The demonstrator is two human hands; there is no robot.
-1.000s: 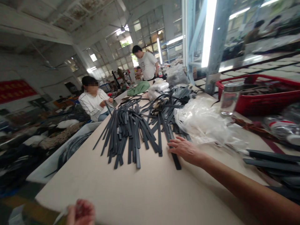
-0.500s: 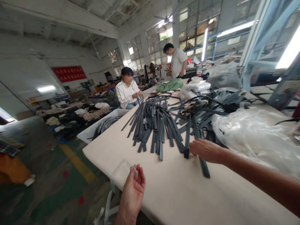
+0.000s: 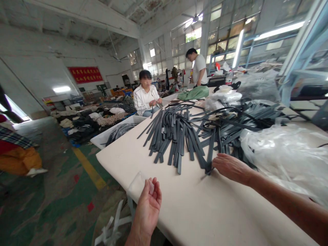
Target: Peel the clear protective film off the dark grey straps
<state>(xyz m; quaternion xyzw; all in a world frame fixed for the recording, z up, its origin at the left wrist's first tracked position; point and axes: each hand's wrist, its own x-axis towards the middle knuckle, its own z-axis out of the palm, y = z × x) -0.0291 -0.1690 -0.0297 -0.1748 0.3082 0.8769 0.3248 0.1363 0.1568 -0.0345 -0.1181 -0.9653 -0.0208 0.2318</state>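
Note:
My left hand (image 3: 148, 205) is palm up near the front edge of the cream table (image 3: 189, 201). Its thumb and curled fingers pinch a small clear plastic bag (image 3: 137, 181), which spreads to the left over the table edge. At the right, my right hand (image 3: 229, 167) is closed, fingertips down on the end of a dark grey strip (image 3: 210, 153). A blurred strip end shows beside those fingertips. Many similar flat strips (image 3: 176, 136) lie fanned out just beyond, in a heap. The tips of my right fingers are partly hidden.
More dark strips (image 3: 251, 116) and crumpled clear plastic (image 3: 287, 153) cover the table's right side. Behind lies a green cloth (image 3: 193, 93). A white bin (image 3: 98, 137) of strips stands left of the table. One person (image 3: 147, 95) sits across; another (image 3: 200, 70) stands farther back.
The strip end that lay below my right hand has swung left and is blurred. My left hand keeps hold of the plastic bag. The whole view has shifted slightly.

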